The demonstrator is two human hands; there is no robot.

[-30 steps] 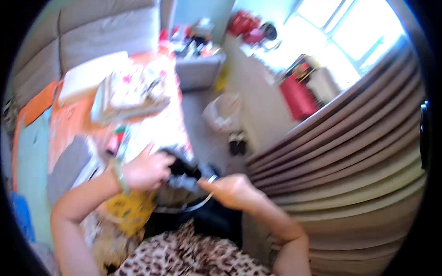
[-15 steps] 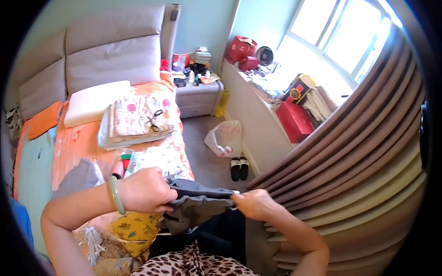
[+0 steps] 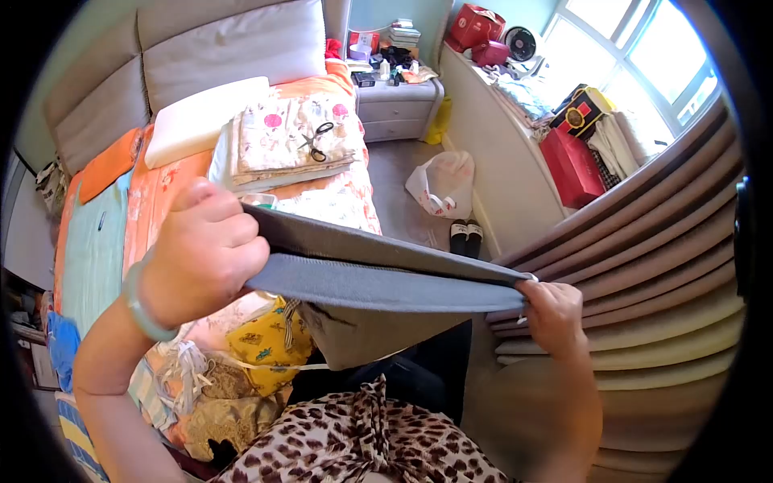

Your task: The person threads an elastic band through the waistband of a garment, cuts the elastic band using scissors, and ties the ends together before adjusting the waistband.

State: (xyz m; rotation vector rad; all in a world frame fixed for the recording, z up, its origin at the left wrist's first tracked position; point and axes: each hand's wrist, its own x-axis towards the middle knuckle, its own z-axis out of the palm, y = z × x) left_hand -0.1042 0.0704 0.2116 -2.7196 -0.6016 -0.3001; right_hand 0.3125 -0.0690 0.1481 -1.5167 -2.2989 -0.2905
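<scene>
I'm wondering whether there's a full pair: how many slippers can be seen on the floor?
2: a black slipper with white strap and its black mate, side by side near the white plastic bag. The raised grey cloth may hide more.

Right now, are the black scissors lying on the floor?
No, the scissors lie on the folded floral fabric on the bed.

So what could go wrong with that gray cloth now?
The gray cloth is pulled taut between the left hand and right hand, so it might slip from a grip. The scissors lie loose on the folded fabric on the bed, so they could slide off if it gets bumped.
</scene>
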